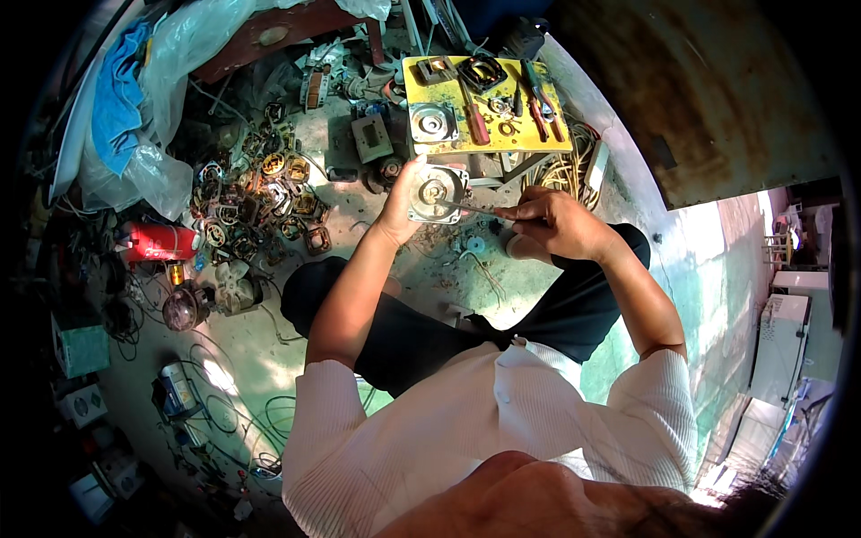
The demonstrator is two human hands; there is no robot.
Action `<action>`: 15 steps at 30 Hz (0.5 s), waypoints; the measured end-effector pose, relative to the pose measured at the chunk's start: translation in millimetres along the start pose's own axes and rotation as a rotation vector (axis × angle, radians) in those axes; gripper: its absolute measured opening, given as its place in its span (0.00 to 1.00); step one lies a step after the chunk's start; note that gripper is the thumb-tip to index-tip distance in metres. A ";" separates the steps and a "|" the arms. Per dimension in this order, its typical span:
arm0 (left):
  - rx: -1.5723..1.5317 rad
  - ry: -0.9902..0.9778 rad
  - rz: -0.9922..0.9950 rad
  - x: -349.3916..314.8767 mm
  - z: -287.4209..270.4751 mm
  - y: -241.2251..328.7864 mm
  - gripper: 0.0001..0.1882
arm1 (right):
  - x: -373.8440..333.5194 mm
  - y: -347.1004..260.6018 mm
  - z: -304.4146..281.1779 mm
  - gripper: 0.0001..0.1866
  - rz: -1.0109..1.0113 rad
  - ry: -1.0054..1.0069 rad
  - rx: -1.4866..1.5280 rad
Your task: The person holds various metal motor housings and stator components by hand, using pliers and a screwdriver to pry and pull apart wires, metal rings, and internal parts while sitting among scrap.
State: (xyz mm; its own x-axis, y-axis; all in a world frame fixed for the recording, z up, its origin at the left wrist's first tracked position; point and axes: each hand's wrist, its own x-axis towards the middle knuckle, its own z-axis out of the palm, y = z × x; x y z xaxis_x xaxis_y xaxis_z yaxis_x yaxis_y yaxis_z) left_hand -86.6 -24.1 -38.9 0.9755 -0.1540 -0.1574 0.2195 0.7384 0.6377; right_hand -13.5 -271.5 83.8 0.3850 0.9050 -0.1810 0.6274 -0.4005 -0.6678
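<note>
My left hand (400, 208) grips the left edge of a square metal motor end cover (453, 184), with a round hub at its middle. My right hand (567, 224) is closed around a thin metal tool, seemingly a screwdriver (473, 209), whose handle is mostly hidden in my fingers. Its shaft points left and its tip lies over the cover near the hub; whether it touches cannot be told. Just beyond, a second end cover (432, 123) lies on a yellow board (529, 79), beside a red-handled screwdriver (475, 121) and red-handled pliers (542, 112).
A wound stator (482, 73) and a small ring (508, 128) also lie on the board. Coiled cable (585, 166) sits at its right. Left on the floor are a heap of motor windings (269, 184), a grey box (371, 136) and a red cylinder (160, 242).
</note>
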 end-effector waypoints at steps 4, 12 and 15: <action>-0.147 0.062 -0.086 -1.3 3.3 2.0 0.36 | 1.6 5.7 13.3 0.17 0.014 0.019 0.161; -0.240 0.080 -0.086 3.6 -5.9 -9.0 0.31 | -1.2 18.4 54.3 0.16 0.100 0.131 0.354; -0.283 0.137 -0.059 6.4 -8.1 -10.3 0.32 | 0.0 15.0 70.4 0.17 0.133 0.164 0.305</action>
State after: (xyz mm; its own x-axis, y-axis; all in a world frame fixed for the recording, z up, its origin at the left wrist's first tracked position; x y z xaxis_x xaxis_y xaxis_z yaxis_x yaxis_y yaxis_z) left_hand -82.8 -27.3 -52.5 0.9456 -0.1263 -0.2998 0.2429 0.8871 0.3924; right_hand -51.7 -267.4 23.0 0.5686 0.8029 -0.1791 0.3435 -0.4296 -0.8351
